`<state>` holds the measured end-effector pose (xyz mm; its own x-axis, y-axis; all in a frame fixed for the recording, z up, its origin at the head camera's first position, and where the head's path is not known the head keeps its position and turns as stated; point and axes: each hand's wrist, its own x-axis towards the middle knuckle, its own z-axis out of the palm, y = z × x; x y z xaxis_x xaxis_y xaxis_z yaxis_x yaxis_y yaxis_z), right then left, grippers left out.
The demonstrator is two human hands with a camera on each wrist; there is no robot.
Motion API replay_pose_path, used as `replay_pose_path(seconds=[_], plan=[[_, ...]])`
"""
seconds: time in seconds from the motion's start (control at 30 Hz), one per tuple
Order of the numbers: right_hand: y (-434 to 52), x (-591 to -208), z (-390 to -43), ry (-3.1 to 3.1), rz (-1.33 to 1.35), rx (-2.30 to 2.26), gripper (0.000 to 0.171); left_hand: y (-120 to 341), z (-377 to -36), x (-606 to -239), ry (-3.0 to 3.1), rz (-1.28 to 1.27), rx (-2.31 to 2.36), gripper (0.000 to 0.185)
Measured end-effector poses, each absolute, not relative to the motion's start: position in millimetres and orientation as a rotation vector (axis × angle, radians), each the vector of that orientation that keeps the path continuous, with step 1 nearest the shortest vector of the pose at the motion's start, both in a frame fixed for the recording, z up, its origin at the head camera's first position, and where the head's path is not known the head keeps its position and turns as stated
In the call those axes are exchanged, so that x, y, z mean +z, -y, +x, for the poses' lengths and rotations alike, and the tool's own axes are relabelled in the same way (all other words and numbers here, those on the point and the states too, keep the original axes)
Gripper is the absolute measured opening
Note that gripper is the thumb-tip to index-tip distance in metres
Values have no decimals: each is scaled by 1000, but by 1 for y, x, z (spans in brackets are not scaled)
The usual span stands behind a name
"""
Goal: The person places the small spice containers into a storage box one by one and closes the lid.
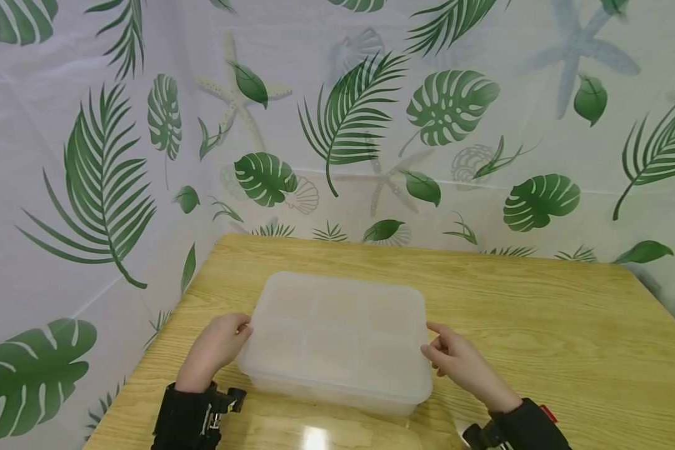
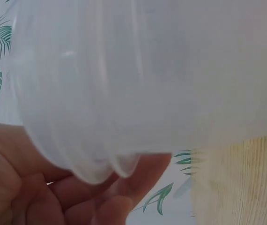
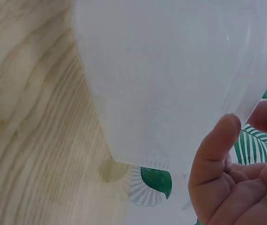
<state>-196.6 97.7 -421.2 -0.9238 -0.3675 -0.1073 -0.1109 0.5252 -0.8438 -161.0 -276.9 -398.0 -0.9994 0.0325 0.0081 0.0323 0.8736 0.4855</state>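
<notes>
A translucent white plastic storage box (image 1: 337, 337) with a lid sits on the wooden table, its inner dividers showing faintly through the top. At its left side, my left hand (image 1: 219, 344) holds the rim with curled fingers. My right hand (image 1: 464, 361) grips the right rim between thumb and fingers. The left wrist view shows the ridged rim of the box (image 2: 147, 84) against the left hand's fingers (image 2: 119, 206). From the right wrist, the box's side wall (image 3: 161, 84) fills the middle, with thumb and forefinger at its upper edge.
The wooden table (image 1: 540, 325) extends behind the box and to its right. A white cloth with green leaf prints (image 1: 455, 206) hangs behind the table and along its left side. Dark wrist cameras (image 1: 233, 400) are strapped to both sleeves.
</notes>
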Motion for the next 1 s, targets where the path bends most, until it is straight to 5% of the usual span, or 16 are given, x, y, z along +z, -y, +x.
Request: replay_pose_path(seconds=[1.0], plan=[[-96,-417,-198,-2494,-425,-1322,57,278,-163,-399,-3045,39,791,30]])
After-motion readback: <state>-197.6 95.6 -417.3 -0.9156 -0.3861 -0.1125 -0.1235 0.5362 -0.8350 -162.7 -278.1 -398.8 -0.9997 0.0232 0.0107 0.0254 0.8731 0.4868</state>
